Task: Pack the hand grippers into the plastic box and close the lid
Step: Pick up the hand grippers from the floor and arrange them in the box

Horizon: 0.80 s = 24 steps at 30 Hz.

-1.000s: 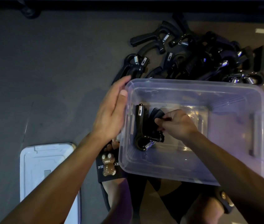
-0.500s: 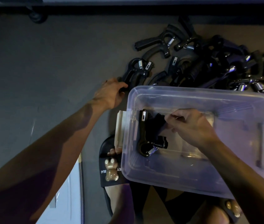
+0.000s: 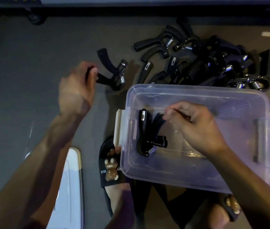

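Head view: left hand (image 3: pixel 77 90) motion-blurred

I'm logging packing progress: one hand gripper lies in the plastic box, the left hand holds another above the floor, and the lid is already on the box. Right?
Not quite. The head view shows the lid lying on the floor, left of the open plastic box. The rest holds: one hand gripper lies in the box, and the left hand holds another.

One gripper (image 3: pixel 149 131) in the box (image 3: pixel 197 177), pile (image 3: pixel 213 63) behind, lid (image 3: pixel 68 187) at left.
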Motion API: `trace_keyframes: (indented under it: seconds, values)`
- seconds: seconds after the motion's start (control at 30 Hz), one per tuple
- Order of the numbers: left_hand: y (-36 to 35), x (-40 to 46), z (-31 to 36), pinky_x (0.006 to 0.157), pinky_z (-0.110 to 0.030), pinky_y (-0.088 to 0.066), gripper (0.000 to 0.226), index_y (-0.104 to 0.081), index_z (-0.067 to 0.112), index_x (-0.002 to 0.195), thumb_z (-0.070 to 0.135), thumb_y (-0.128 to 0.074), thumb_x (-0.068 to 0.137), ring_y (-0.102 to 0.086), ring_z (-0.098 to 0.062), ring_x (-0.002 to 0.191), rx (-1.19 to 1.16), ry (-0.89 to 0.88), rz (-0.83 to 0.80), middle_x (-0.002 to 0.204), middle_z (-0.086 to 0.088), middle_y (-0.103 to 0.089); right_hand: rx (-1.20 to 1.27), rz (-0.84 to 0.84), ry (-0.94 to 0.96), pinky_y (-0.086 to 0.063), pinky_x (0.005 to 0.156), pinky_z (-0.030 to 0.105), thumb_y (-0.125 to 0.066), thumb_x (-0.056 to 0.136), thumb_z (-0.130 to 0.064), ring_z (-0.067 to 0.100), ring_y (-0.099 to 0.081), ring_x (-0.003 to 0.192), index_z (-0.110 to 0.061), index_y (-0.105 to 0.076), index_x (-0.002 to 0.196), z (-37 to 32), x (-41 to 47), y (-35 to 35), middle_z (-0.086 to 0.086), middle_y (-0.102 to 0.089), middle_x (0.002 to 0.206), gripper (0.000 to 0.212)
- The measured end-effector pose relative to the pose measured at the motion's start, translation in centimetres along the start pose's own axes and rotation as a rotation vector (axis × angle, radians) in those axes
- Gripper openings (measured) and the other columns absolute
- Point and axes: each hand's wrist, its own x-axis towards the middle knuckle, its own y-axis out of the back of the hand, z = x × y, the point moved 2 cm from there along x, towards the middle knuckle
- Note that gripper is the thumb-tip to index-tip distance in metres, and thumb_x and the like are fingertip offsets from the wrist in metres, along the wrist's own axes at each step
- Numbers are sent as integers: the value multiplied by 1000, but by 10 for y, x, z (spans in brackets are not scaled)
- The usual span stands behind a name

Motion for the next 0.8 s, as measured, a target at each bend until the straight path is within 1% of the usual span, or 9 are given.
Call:
trace_keyframes:
  seconds: [0.1, 0.2, 0.33, 0.4, 0.47, 0.57, 0.63, 0.73, 0.8]
  values:
    - [49, -15, 11, 85, -44, -52, 35, -64, 16, 127, 37, -42, 111, -66, -31, 98, -87, -141, 100, 109, -11, -69, 73, 80, 91, -58, 87, 42, -66, 94, -26, 9, -72, 91, -27, -72, 94, -19, -10, 5, -10, -77, 95, 6]
    - [82, -31, 31, 83, -49, -54, 36, -60, 17, 134, 35, -38, 112, -67, -28, 92, -207, -236, 103, 110, -11, -68, 87, 194, 176, -51, 73, 21, -64, 95, -29, 0, -65, 83, -30, -70, 102, -39, -18, 10, -14, -73, 94, 9]
    - [81, -41, 55, 89, -38, -52, 33, -63, 9, 132, 22, -41, 112, -64, -14, 95, -263, -390, -81, 113, 3, -64, 38, 171, 266, -49, 88, 28, -63, 96, -37, 4, -63, 107, -31, -63, 118, -52, -24, 10, -17, -67, 111, 24]
    - [65, -43, 65, 91, -28, -49, 30, -66, 12, 129, 19, -43, 110, -60, 0, 100, -282, -437, -202, 114, 15, -62, 44, 101, 292, -50, 90, 28, -64, 93, -39, 7, -65, 105, -31, -64, 119, -51, -26, 7, -15, -69, 109, 27]
    - [48, -47, 75, 90, -23, -48, 30, -67, 15, 129, 21, -45, 110, -62, 1, 104, -319, -463, -328, 113, 15, -65, 49, 55, 313, -50, 85, 19, -65, 90, -39, 3, -66, 97, -33, -66, 109, -47, -27, 5, -12, -71, 98, 20]
    - [31, -51, 83, 83, -21, -51, 29, -66, 21, 131, 27, -48, 109, -67, -5, 100, -393, -400, -445, 107, 10, -72, 51, 0, 286, -49, 77, 15, -66, 90, -35, 1, -66, 84, -31, -65, 91, -37, -24, 7, -10, -71, 87, 4]
    - [20, -50, 79, 84, -32, -52, 30, -63, 26, 134, 35, -52, 107, -66, -12, 96, -405, -300, -415, 100, 8, -70, 40, -19, 237, -54, 79, 23, -66, 91, -37, 9, -69, 84, -22, -66, 90, -21, -18, 8, -4, -73, 88, 15]
    - [0, -48, 69, 99, -36, -48, 35, -59, 23, 138, 36, -54, 106, -57, -12, 110, -336, -218, -260, 116, 10, -61, 36, -22, 79, -55, 80, 40, -66, 91, -40, 27, -69, 83, -14, -68, 88, 11, -9, 4, 7, -73, 85, 27]
    - [-17, -51, 65, 104, -34, -46, 40, -53, 20, 145, 34, -52, 107, -53, -11, 118, -319, -164, -275, 125, 8, -55, 13, -12, -71, -54, 76, 38, -68, 91, -34, 19, -68, 73, -14, -71, 83, 32, -3, -3, 1, -73, 78, 22]
